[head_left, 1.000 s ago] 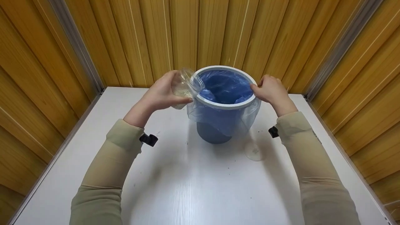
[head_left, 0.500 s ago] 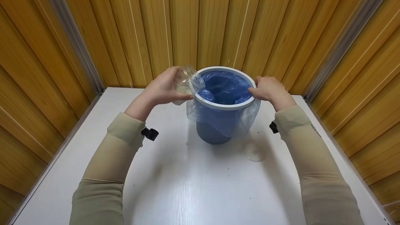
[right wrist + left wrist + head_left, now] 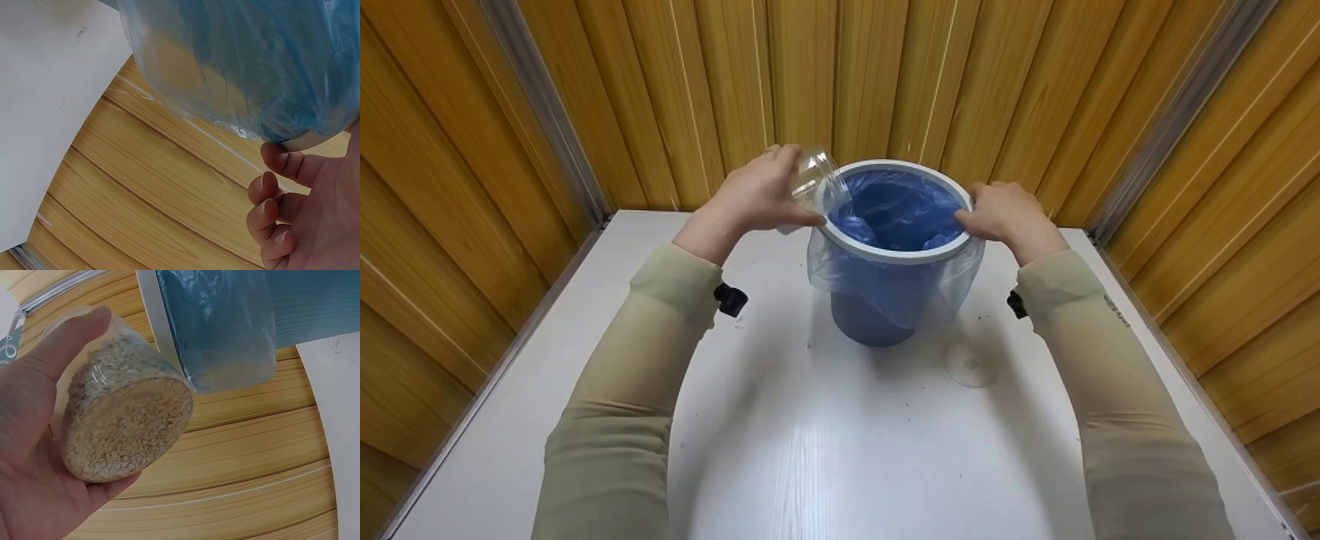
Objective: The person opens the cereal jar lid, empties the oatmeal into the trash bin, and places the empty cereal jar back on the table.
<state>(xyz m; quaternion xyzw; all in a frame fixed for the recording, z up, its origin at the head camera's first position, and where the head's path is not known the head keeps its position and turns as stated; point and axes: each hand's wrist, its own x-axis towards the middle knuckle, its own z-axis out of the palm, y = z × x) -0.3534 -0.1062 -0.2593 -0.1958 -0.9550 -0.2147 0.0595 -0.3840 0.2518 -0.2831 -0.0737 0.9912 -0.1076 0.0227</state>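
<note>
A clear plastic jar (image 3: 814,178) tilts in my left hand (image 3: 746,195), its open mouth over the left rim of the blue trash can (image 3: 874,322). In the left wrist view, pale flakes like rolled oats (image 3: 132,427) fill the jar's lower part, and thumb and fingers wrap its side. A thin blue bag (image 3: 885,281) lines the can and folds down over its white rim (image 3: 911,256). On the opposite side my right hand (image 3: 1006,214) grips the rim. The right wrist view shows its curled fingers (image 3: 263,216), with one fingertip at the rim under the bag.
On the white table (image 3: 817,450), a round clear lid (image 3: 969,365) lies in front of the can, toward the right. Small crumbs dot the tabletop. Wood-patterned walls (image 3: 795,75) close in the back and both sides.
My left hand has risen slightly and tipped the jar further toward the can. My right hand has settled with its thumb on the rim. The can stays nearly in place.
</note>
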